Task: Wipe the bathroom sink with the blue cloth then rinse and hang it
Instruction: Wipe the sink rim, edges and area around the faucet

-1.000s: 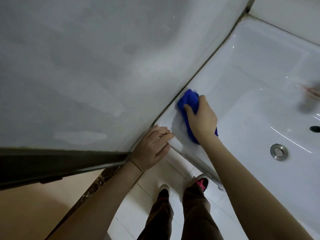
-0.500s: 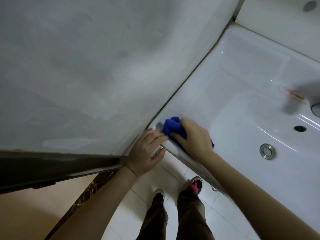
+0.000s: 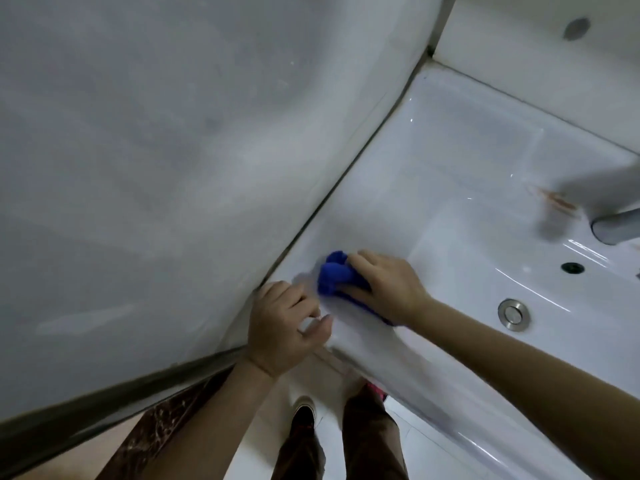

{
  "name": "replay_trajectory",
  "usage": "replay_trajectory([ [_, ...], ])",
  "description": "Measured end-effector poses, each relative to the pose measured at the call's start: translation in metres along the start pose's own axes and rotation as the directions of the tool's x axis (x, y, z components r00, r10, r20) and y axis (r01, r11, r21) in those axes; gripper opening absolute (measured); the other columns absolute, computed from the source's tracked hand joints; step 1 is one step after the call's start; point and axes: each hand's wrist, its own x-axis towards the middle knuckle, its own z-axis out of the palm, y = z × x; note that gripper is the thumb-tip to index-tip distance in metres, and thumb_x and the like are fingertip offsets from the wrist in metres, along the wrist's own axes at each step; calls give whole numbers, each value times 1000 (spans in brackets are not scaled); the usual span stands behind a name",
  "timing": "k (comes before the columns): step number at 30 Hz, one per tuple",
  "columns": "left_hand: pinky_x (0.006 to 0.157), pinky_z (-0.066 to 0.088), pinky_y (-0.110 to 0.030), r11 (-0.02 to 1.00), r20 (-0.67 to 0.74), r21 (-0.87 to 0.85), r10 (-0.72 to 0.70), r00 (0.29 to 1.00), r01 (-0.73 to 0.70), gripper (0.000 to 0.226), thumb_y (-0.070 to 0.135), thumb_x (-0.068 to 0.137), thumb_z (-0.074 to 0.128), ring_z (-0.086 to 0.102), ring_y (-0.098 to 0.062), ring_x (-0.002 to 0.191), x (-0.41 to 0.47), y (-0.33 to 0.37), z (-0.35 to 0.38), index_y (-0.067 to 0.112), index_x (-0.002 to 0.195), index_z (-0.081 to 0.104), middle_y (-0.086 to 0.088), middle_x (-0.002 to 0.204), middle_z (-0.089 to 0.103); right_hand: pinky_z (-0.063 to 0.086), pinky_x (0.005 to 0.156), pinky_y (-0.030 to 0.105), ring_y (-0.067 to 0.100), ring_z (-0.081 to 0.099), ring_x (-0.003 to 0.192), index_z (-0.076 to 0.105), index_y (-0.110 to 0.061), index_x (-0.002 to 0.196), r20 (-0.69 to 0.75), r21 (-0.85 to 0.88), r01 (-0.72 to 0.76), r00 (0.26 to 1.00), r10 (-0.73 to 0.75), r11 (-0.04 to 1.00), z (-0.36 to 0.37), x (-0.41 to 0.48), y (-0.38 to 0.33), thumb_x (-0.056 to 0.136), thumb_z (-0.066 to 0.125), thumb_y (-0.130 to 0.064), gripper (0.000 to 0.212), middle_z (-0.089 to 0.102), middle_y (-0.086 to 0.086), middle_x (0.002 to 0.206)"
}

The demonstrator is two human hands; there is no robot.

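Head view: your right hand (image 3: 384,289) grips the bunched blue cloth (image 3: 333,276) against the sink (image 3: 450,202) rim.
Your left hand (image 3: 284,327) curls its fingers round the sink's front corner.

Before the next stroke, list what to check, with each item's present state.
1. Grip: the right hand holds the blue cloth: ok.
2. Contact: the cloth is pressed on the rim of the sink, beside the wall: ok.
3. Path: the left hand is clear of the cloth: not ok, it sits at the corner right beside it.
4. Brace: the left hand's hold on the rim is firm: cannot tell.
5. The orange stain near the faucet is wiped: not ok, it shows.
6. The drain is open for rinsing: cannot tell.
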Motion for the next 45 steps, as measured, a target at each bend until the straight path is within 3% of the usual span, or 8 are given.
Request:
replay_trajectory([
  [2,63,33,-33,1000,-23,30,-9,1000,10,29,33,81,61,43,-21,58,-2,-1,4,17,58,52,1,60,50,53,66,37,33,65,83,57,-18,114,-187,-36,-232,957,222,972,-11,31,47,89,55,-49,40,69,11,101],
  [6,63,30,-32,998,-36,57,-17,999,19,28,31,79,60,43,-21,58,-2,0,6,17,56,51,1,60,49,38,64,35,37,61,88,49,-9,117,-355,3,-731,637,684,683,-52,72,140,93,51,-49,47,63,13,108],
  [15,69,23,-28,994,-49,112,3,999,2,31,34,83,52,42,-19,60,-2,0,7,17,57,51,0,60,50,49,68,35,31,63,86,59,-14,107,-35,29,-210,977,211,977,-22,17,59,87,59,-53,43,67,5,100],
  [20,65,28,-31,991,-46,136,16,999,-10,32,34,84,51,43,-21,59,-2,0,6,17,57,50,0,60,50,42,67,38,38,61,93,49,-10,123,-359,17,-745,618,699,667,-54,72,133,93,51,-50,50,62,12,113],
  [28,64,30,-34,987,10,159,36,999,-37,30,36,84,49,43,-23,61,-3,-1,3,16,62,51,-3,62,49,44,68,29,18,60,81,51,-27,119,35,191,-496,866,499,847,0,-44,-48,90,59,-50,38,65,-6,103],
  [33,67,30,-35,974,12,223,32,999,-34,28,35,84,47,44,-25,64,-3,0,3,18,63,47,-3,64,47,50,66,36,10,59,66,52,-32,89,289,233,-757,654,699,611,-34,-149,-44,84,60,-56,26,63,-10,71],
  [41,66,30,-38,973,33,219,63,997,-69,21,25,84,49,41,-26,65,-4,-2,0,15,66,49,-6,66,47,42,55,32,15,53,59,50,-23,76,71,147,-742,667,741,654,-1,-51,-99,88,46,-63,42,54,-4,62],
  [45,67,28,-37,980,32,191,57,998,-63,18,20,84,51,38,-26,66,-4,0,-1,15,67,48,-6,68,48,40,51,33,21,51,58,42,-17,63,-81,51,-876,475,876,479,-16,-144,-104,90,41,-61,51,49,-1,63],
])
